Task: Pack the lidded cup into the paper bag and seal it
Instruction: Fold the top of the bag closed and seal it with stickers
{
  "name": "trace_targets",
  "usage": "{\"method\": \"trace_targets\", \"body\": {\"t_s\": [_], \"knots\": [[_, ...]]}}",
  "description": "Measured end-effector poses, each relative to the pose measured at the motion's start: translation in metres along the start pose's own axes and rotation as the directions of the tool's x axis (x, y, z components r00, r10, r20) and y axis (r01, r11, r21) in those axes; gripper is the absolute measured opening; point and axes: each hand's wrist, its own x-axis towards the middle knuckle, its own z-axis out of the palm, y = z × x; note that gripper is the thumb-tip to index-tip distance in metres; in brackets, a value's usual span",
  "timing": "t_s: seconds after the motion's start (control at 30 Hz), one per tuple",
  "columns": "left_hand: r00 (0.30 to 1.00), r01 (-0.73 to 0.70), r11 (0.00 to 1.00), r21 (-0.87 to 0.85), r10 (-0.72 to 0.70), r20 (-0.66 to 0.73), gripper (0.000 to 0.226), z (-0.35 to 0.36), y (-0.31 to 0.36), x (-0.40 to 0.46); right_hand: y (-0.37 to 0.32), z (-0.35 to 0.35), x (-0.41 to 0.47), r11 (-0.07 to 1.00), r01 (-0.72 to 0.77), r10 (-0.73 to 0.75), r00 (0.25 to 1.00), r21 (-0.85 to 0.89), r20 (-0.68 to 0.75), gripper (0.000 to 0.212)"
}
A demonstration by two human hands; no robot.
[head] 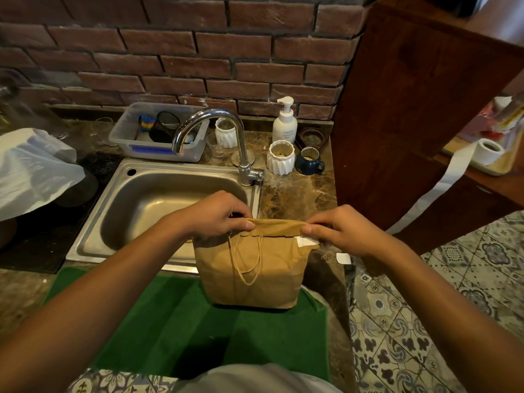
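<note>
A brown paper bag point(249, 273) stands upright on a green mat point(181, 321) at the counter's front edge. Its top is folded over toward me, and a twine handle hangs down its front. My left hand point(218, 215) pinches the left end of the fold. My right hand point(337, 229) pinches the right end, where a white sticker point(306, 241) lies under the fingers. A second white sticker point(343, 258) hangs below my right wrist. The lidded cup is hidden; nothing of it shows outside the bag.
A steel sink point(119, 211) with a curved tap point(215, 120) lies just behind the bag. White ribbed pots point(280, 157), a blue mug point(309, 164) and a soap pump point(285, 123) stand behind it. A label roll point(487, 150) trails tape at right. A white plastic bag point(31, 168) lies left.
</note>
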Motion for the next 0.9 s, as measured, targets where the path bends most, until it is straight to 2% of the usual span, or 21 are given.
{"method": "trace_targets", "body": {"t_s": [0.13, 0.2, 0.27, 0.37, 0.4, 0.43, 0.53, 0.63, 0.73, 0.9], "knots": [[1.0, 0.003, 1.0, -0.002, -0.003, -0.011, 0.019, 0.001, 0.002, 0.003, 0.003, 0.005, -0.001, 0.995, 0.041, -0.052, 0.991, -0.09, -0.122, 0.024], [1.0, 0.006, 1.0, 0.024, -0.006, -0.027, 0.018, 0.001, 0.004, 0.004, 0.006, 0.007, -0.003, 0.999, 0.029, -0.033, 0.988, -0.026, -0.153, 0.024], [0.999, -0.004, 0.999, 0.054, 0.006, -0.037, 0.017, 0.002, 0.005, 0.005, 0.006, 0.004, -0.003, 0.999, -0.007, 0.001, 0.993, -0.05, -0.118, 0.033], [0.998, -0.014, 0.997, 0.076, 0.019, -0.055, 0.018, 0.007, 0.009, 0.007, -0.004, -0.002, 0.009, 0.962, 0.024, -0.031, 0.999, -0.271, -0.021, 0.063], [0.998, -0.024, 0.996, 0.088, 0.03, -0.059, 0.018, 0.009, 0.011, 0.01, -0.01, -0.001, 0.016, 0.952, 0.042, -0.038, 0.999, -0.304, 0.017, 0.067], [0.997, -0.035, 0.994, 0.103, 0.041, -0.065, 0.019, 0.012, 0.014, 0.012, -0.016, 0.002, 0.024, 0.95, 0.055, -0.041, 0.998, -0.307, 0.051, 0.065], [0.993, -0.028, 0.991, 0.134, 0.043, -0.109, 0.021, 0.014, 0.02, 0.016, -0.028, 0.011, 0.042, 0.957, 0.094, -0.071, 0.993, -0.276, 0.092, 0.041], [0.989, 0.041, 0.999, 0.026, -0.036, -0.146, 0.024, 0.007, 0.009, 0.003, -0.019, 0.01, 0.04, 0.983, 0.106, -0.1, 0.994, -0.149, 0.05, 0.029], [0.973, 0.111, 0.976, -0.187, -0.145, -0.178, 0.02, 0.005, -0.009, -0.015, -0.012, 0.01, 0.034, 0.993, 0.099, -0.097, 0.995, -0.058, 0.028, 0.029], [0.943, 0.096, 0.959, -0.268, -0.174, -0.283, 0.022, 0.019, -0.016, -0.021, -0.014, 0.014, 0.035, 0.988, 0.039, -0.037, 0.999, -0.147, 0.013, 0.051]]}}
